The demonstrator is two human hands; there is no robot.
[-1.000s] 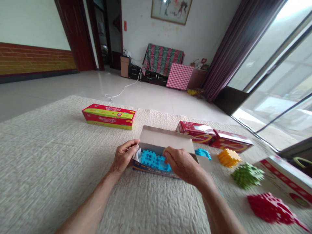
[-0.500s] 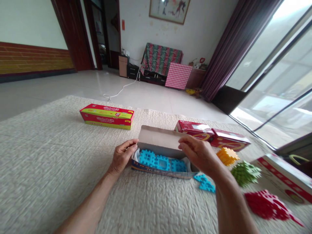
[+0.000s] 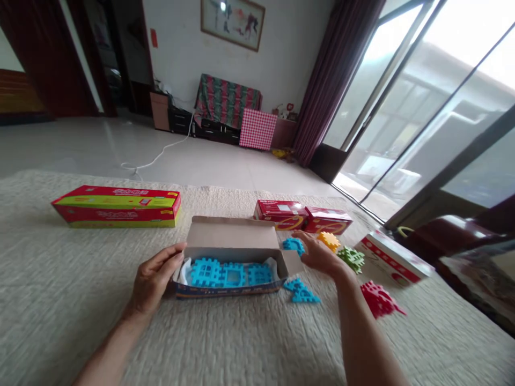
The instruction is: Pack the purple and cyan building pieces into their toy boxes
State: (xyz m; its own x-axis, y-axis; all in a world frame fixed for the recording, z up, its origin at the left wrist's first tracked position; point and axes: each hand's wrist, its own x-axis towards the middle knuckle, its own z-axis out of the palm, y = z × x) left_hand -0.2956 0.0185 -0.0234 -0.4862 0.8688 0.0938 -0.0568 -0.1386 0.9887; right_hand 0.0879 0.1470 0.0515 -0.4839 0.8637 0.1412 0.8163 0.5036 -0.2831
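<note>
An open cardboard box (image 3: pixel 231 292) with its lid (image 3: pixel 231 233) raised sits on the quilted mat. Blue interlocking plastic blocks (image 3: pixel 206 272) lie in a row inside it, on whitish lining. At the box's left end my left hand (image 3: pixel 155 276) pinches the edge between thumb and fingers. My right hand (image 3: pixel 322 256) is off the box to the right, fingers stretched out beside a blue block (image 3: pixel 293 245); whether they touch it I cannot tell. Nearer me, more blue pieces (image 3: pixel 301 292) lie by the box's right end flap (image 3: pixel 293 262).
Orange (image 3: pixel 329 241), green (image 3: pixel 351 259) and red block pieces (image 3: pixel 380 300) lie to the right, before a white-and-red box (image 3: pixel 396 260). Two dark red boxes (image 3: pixel 280 214) stand behind. A red-and-yellow box (image 3: pixel 116 208) rests at the back left of the mat (image 3: pixel 217 343).
My view has turned right. My right hand has left the raised lid and moved out to the right, uncovering the end flap and a blue block. My left hand stays at the box's left end.
</note>
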